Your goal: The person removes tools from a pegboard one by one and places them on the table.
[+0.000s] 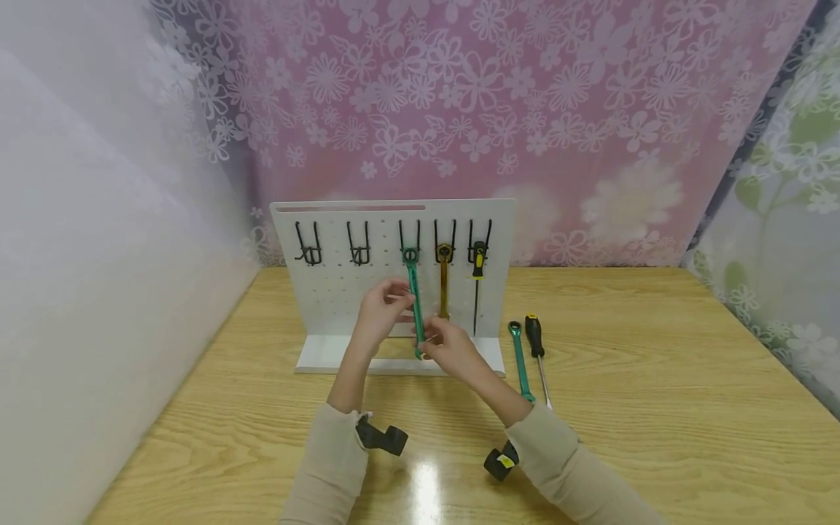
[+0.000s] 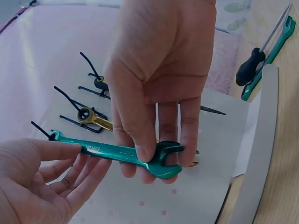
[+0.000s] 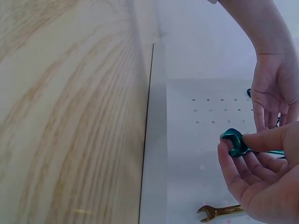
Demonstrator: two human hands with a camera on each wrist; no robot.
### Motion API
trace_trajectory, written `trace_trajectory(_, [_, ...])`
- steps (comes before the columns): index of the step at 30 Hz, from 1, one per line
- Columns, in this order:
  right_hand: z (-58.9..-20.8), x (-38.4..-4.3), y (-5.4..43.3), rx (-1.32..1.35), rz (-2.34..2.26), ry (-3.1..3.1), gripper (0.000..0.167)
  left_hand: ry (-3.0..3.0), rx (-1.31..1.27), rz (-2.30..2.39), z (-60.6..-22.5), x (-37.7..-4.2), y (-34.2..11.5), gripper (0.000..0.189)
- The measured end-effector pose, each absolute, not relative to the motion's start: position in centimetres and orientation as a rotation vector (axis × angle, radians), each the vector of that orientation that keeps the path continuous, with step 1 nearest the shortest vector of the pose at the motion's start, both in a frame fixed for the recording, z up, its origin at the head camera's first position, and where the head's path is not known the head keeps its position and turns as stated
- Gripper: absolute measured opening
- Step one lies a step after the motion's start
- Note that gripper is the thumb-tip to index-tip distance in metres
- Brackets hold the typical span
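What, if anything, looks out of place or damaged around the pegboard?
Nothing looks damaged, including the green wrench held by the left hand and right hand. Possibly out of place: a second wrench and a screwdriver lie on the table right of the pegboard, while a gold wrench hangs on it.

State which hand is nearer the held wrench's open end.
Right. The right hand pinches the green wrench at its open end; the left hand holds the shaft higher up.

Left hand (image 1: pixel 380 313) and right hand (image 1: pixel 454 350) hold a green wrench (image 1: pixel 416 310) at the pegboard's (image 1: pixel 341 299) middle hook (image 1: pixel 401 235). Right of the pegboard lie another wrench (image 1: pixel 520 361) and a screwdriver (image 1: pixel 534 337).
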State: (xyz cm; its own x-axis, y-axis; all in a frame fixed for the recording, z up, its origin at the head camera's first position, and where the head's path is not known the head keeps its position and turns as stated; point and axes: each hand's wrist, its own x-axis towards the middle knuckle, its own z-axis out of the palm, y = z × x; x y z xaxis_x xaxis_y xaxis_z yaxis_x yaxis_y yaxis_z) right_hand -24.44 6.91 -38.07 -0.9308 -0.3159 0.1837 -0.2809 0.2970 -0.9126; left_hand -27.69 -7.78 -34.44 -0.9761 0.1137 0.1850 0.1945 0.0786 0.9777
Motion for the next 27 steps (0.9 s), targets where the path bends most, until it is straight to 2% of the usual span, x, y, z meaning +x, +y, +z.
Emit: trace_trajectory(27, [-36.8, -22.3, 8.3, -0.749, -1.673, 2.454, 0.016, -2.426, -0.529, -2.033, -32.3, -25.8, -8.8, 0.014])
